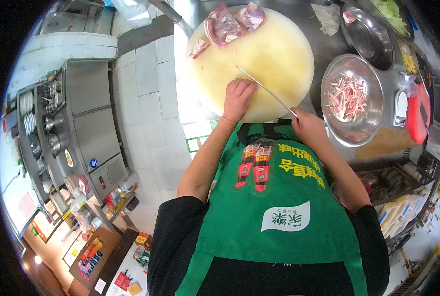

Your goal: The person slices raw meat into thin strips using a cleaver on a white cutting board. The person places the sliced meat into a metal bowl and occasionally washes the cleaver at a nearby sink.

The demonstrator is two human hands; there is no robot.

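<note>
My right hand (309, 126) grips a knife (265, 90) by its handle at the near right edge of a round, pale yellow cutting board (279, 54). The blade shows as a thin line slanting up and left past my other fingertips. My left hand (239, 98) presses down on the board with curled fingers beside the blade; whatever lies under them is hidden. Large pieces of raw meat (224, 25) rest on the board's far edge, and a smaller meat scrap (199, 48) lies at its far left. A steel bowl (329, 123) to the right contains thin meat strips (347, 97).
Behind the bowl stands a steel basin (372, 42) with a bit of meat on its rim, beside a crumpled cloth (327, 18). Farther right are a white scale (400, 108) and a red board (418, 113). Steel cabinets (92, 116) line the left, across a tiled floor.
</note>
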